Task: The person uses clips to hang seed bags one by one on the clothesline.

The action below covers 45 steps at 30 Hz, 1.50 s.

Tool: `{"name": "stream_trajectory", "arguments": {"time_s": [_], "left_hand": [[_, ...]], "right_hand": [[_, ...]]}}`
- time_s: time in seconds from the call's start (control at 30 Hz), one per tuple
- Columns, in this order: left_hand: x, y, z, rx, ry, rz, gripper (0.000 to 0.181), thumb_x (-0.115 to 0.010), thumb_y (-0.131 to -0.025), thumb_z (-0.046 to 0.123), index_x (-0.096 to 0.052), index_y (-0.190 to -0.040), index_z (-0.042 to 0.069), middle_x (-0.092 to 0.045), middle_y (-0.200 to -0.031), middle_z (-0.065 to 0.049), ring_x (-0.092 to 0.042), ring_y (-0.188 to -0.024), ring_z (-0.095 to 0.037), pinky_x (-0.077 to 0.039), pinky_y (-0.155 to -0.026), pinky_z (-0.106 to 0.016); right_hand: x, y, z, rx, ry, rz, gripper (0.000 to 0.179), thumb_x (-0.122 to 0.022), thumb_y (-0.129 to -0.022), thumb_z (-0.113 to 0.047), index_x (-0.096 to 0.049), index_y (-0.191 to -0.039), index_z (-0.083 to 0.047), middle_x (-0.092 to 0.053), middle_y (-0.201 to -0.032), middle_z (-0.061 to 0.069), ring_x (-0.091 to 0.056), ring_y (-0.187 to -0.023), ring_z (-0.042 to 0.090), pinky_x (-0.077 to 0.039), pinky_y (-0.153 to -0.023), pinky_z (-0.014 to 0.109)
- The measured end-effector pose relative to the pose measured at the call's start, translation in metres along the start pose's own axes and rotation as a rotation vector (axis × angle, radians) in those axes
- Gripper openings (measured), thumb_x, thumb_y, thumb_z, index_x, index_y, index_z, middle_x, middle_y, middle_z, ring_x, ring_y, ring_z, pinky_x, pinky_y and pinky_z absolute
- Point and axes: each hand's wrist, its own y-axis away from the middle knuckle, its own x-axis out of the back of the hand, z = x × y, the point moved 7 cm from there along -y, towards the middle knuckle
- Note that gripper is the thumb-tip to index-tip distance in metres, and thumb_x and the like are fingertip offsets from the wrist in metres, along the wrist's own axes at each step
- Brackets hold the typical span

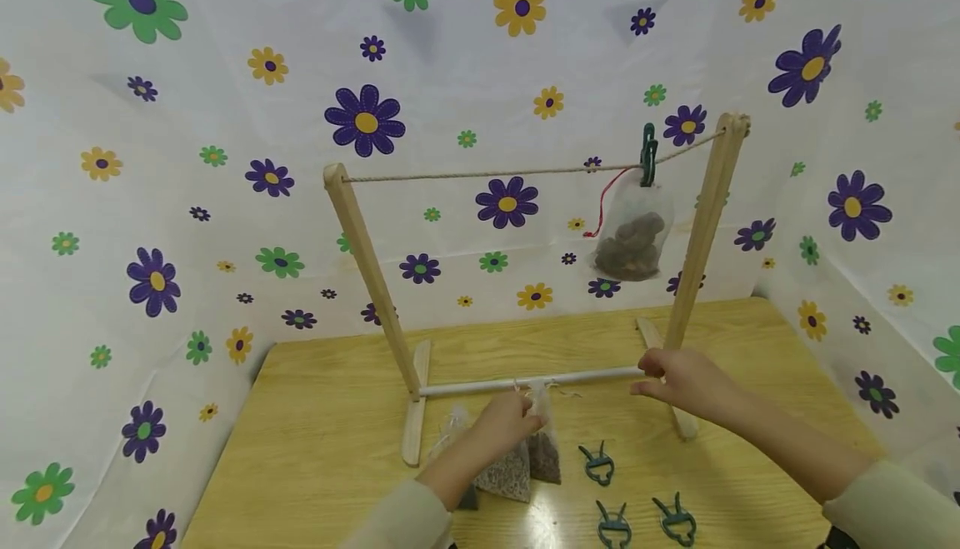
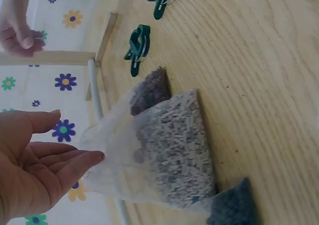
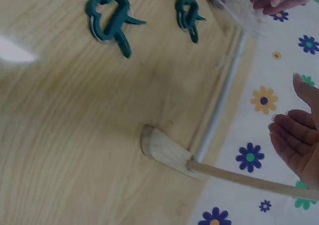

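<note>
My left hand (image 1: 498, 426) is over the tops of several sheer mesh pouches on the table. In the left wrist view its thumb and fingers are apart, the fingertips at the sheer top of a pouch of pale pellets (image 2: 179, 145). Beside that pouch lie one with dark brownish contents (image 2: 149, 93) and one with dark blue-green contents (image 2: 233, 205). My right hand (image 1: 686, 378) hovers by the right wooden post (image 1: 705, 241), fingers relaxed and holding nothing. A green spring clip (image 1: 648, 153) pins a pouch of brown lumps (image 1: 630, 237) to the rope (image 1: 465, 174).
Several green clips, one nearest the pouches (image 1: 598, 464), lie on the wooden table (image 1: 315, 449). The left post (image 1: 371, 274) stands on a wooden foot, and a white bar (image 1: 600, 376) joins the frame low down. Flower-printed cloth (image 1: 442, 49) surrounds the table's back and sides.
</note>
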Motion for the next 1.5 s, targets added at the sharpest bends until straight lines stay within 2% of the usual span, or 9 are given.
{"name": "stream_trajectory", "arguments": {"time_s": [0.13,0.23,0.37,0.53,0.73,1.07,1.27,1.33,1.5], "left_hand": [[-0.007,-0.001,-0.011,0.065,0.068,-0.018,0.037,-0.060,-0.091,0.018,-0.062,-0.104,-0.017,-0.057,-0.122,-0.032,-0.063,-0.090,-0.031,-0.048,-0.079,-0.039],[-0.013,-0.002,-0.020,0.077,0.087,-0.001,0.026,-0.061,-0.089,0.016,-0.061,-0.076,-0.006,-0.065,-0.084,-0.018,-0.053,-0.063,-0.020,-0.046,-0.063,-0.032],[-0.020,-0.003,-0.033,0.079,0.094,0.026,0.038,-0.063,-0.088,0.014,-0.038,-0.058,0.013,-0.035,-0.054,0.004,-0.031,-0.048,-0.010,-0.028,-0.045,-0.022],[-0.024,-0.006,-0.039,0.061,0.155,0.033,0.042,-0.062,-0.090,0.015,-0.034,-0.059,0.014,-0.030,-0.053,0.005,-0.027,-0.048,-0.009,-0.026,-0.046,-0.021],[-0.025,-0.009,-0.041,0.052,0.228,0.038,0.041,-0.060,-0.092,0.015,-0.034,-0.061,0.013,-0.031,-0.053,0.006,-0.027,-0.048,-0.009,-0.025,-0.047,-0.022],[-0.032,-0.015,-0.041,0.036,0.273,0.038,0.035,-0.063,-0.089,0.013,-0.039,-0.063,0.010,-0.033,-0.056,0.006,-0.030,-0.051,-0.008,-0.027,-0.049,-0.021],[-0.037,-0.014,-0.047,0.087,0.314,0.061,0.017,-0.066,-0.087,0.013,-0.060,-0.082,-0.002,-0.051,-0.072,0.000,-0.045,-0.067,-0.012,-0.040,-0.059,-0.027],[-0.036,-0.013,-0.048,0.082,0.312,0.091,0.017,-0.068,-0.085,0.013,-0.065,-0.089,-0.003,-0.059,-0.080,-0.003,-0.050,-0.074,-0.013,-0.044,-0.064,-0.029],[-0.036,-0.013,-0.048,0.033,0.279,0.147,0.014,-0.070,-0.084,0.011,-0.069,-0.087,-0.002,-0.065,-0.082,-0.008,-0.058,-0.076,-0.017,-0.048,-0.066,-0.028]], "right_hand": [[-0.027,0.001,0.001,-0.012,-0.023,-0.108,0.028,-0.072,-0.082,-0.031,-0.063,-0.080,-0.004,-0.057,-0.065,-0.003,-0.050,-0.054,0.008,-0.044,-0.050,0.024],[-0.048,0.004,0.001,-0.054,-0.048,-0.197,0.036,-0.070,-0.084,-0.033,-0.050,-0.062,-0.013,-0.034,-0.052,-0.010,-0.026,-0.046,0.003,-0.024,-0.044,0.019],[-0.068,0.007,0.000,-0.137,-0.088,-0.281,0.051,-0.070,-0.084,-0.035,-0.033,-0.053,-0.019,-0.018,-0.048,-0.012,-0.013,-0.046,0.004,-0.015,-0.045,0.019],[-0.083,0.005,0.001,-0.200,-0.104,-0.288,0.057,-0.074,-0.080,-0.034,-0.030,-0.048,-0.017,-0.018,-0.045,-0.012,-0.012,-0.044,0.005,-0.014,-0.044,0.019],[-0.113,0.005,-0.003,-0.313,-0.034,-0.346,0.051,-0.075,-0.076,-0.042,-0.039,-0.054,-0.013,-0.030,-0.053,-0.005,-0.023,-0.048,0.008,-0.022,-0.046,0.022],[-0.136,-0.002,-0.020,-0.370,0.130,-0.333,0.055,-0.076,-0.068,-0.054,-0.043,-0.052,-0.014,-0.042,-0.053,-0.003,-0.034,-0.046,0.009,-0.029,-0.044,0.022],[-0.137,-0.005,-0.024,-0.393,0.058,-0.324,0.049,-0.082,-0.067,-0.044,-0.047,-0.055,-0.012,-0.046,-0.058,-0.001,-0.039,-0.050,0.012,-0.032,-0.046,0.025],[-0.136,-0.005,-0.024,-0.397,0.013,-0.318,0.046,-0.083,-0.069,-0.037,-0.048,-0.056,-0.011,-0.046,-0.059,0.000,-0.039,-0.051,0.013,-0.031,-0.046,0.026],[-0.135,-0.002,-0.028,-0.358,-0.002,-0.322,0.035,-0.079,-0.069,-0.017,-0.047,-0.059,-0.009,-0.046,-0.062,0.002,-0.041,-0.053,0.015,-0.033,-0.046,0.027]]}}
